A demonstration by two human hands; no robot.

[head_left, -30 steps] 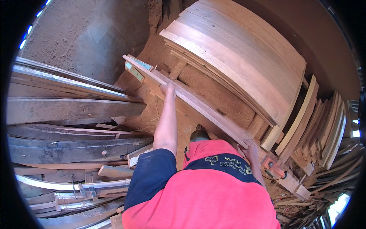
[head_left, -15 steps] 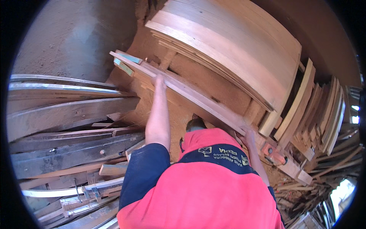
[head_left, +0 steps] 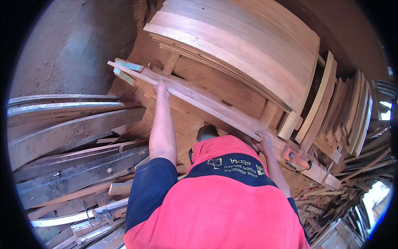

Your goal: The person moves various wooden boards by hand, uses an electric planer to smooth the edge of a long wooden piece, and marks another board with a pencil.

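On the near side of broad, pale, stacked wooden boards [head_left: 240, 50], the left hand [head_left: 161, 88] and right hand [head_left: 264, 142] clasp a long, narrow, light-brown wooden strip [head_left: 203, 106], the right near its right end.

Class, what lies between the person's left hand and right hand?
A stretch of the long narrow board lies between the left hand and right hand, as the head view shows.

Left arm [head_left: 163, 128] outstretched, right forearm [head_left: 274, 164] forward, fingers [head_left: 261, 136] apparently curled
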